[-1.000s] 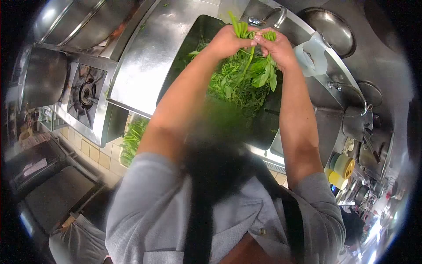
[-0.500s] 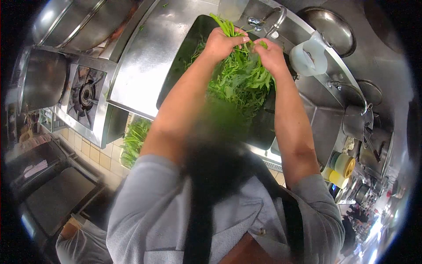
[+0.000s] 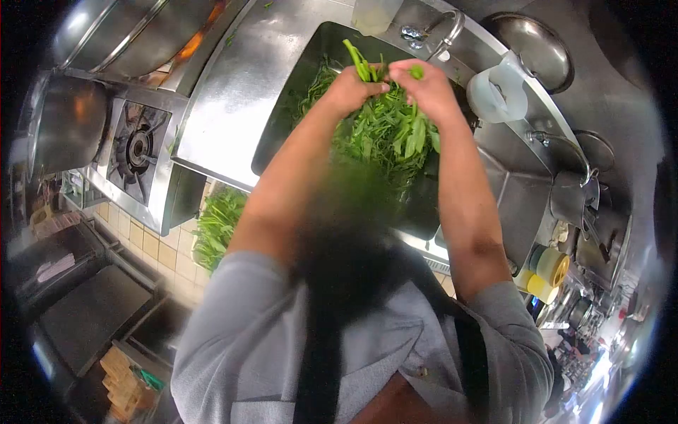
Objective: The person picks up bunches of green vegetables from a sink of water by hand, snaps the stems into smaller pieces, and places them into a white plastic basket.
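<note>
Head view, looking down: the person stands over a steel sink (image 3: 296, 92) full of leafy green stalks (image 3: 385, 134), and both hands meet above the heap at about 12 o'clock of the picture. The left hand (image 3: 349, 88) is closed around a small bunch of stalks (image 3: 359, 63), whose cut ends stick up out of the fist toward 11 o'clock. The right hand (image 3: 424, 88) is just beside it, almost touching, its fingertips pinched on a green piece at the top of the same bunch; the leaves hang down from both hands into the heap.

From the sink, a faucet (image 3: 441, 32) is at 1 o'clock, a translucent plastic jug (image 3: 498, 92) at 3 o'clock on the steel desk (image 3: 226, 99), and a gas burner (image 3: 138, 148) at 9 o'clock. More greens (image 3: 215, 222) lie lower, at about 8 o'clock, below the desk edge.

As I judge it, the greens are light and soft, probably wet and a little slippery. The stems look firmer than the leaves but snap easily, and the leaves bruise or tear if squeezed. The best place to take hold is on the stems near the cut ends, gathered in a loose fist as the left hand does, with only a fingertip pinch for single pieces. The leaves tangle in the heap, so a bunch may drag others with it when lifted.
</note>
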`<control>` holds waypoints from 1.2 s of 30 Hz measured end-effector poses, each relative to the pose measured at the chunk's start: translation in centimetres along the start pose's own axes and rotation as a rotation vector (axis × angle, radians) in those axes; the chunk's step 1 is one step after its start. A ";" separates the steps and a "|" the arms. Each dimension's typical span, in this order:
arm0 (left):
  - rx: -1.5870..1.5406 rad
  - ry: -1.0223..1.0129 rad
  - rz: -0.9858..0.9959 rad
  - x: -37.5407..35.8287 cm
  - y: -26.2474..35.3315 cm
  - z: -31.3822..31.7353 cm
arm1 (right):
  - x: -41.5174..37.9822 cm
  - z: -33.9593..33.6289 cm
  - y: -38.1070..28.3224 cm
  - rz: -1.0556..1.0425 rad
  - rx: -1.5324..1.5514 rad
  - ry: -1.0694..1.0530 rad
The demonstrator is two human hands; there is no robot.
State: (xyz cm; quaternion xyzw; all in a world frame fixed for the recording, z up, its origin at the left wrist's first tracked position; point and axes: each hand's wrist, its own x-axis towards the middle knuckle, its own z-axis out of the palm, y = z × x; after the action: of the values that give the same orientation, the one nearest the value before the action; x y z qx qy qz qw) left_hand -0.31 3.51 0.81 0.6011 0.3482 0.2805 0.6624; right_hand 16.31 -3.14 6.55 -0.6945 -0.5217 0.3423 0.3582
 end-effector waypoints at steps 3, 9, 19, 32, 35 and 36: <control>0.125 -0.083 0.007 0.0 -0.3 0.9 | 1.5 1.2 1.4 -0.063 -0.121 -0.044; 0.018 0.001 0.096 -0.1 -2.5 -0.1 | 1.4 -1.0 0.8 0.053 0.158 0.165; 0.162 0.057 0.232 0.7 4.5 -0.5 | 1.7 -3.5 1.2 -0.010 0.308 0.022; 0.117 0.035 0.104 2.1 4.1 0.5 | 0.6 -3.5 1.6 -0.171 -0.281 0.007; 0.069 0.035 0.092 2.1 3.8 1.0 | 0.4 -1.9 1.7 -0.195 -0.441 0.023; 0.051 0.053 0.091 2.0 3.6 1.1 | 0.3 -1.5 1.8 -0.244 -0.432 0.078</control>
State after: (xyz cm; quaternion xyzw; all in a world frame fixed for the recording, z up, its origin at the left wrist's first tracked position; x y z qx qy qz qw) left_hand 1.90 4.86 4.22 0.6253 0.3450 0.3171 0.6240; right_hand 18.49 -3.37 5.77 -0.6996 -0.6485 0.1499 0.2599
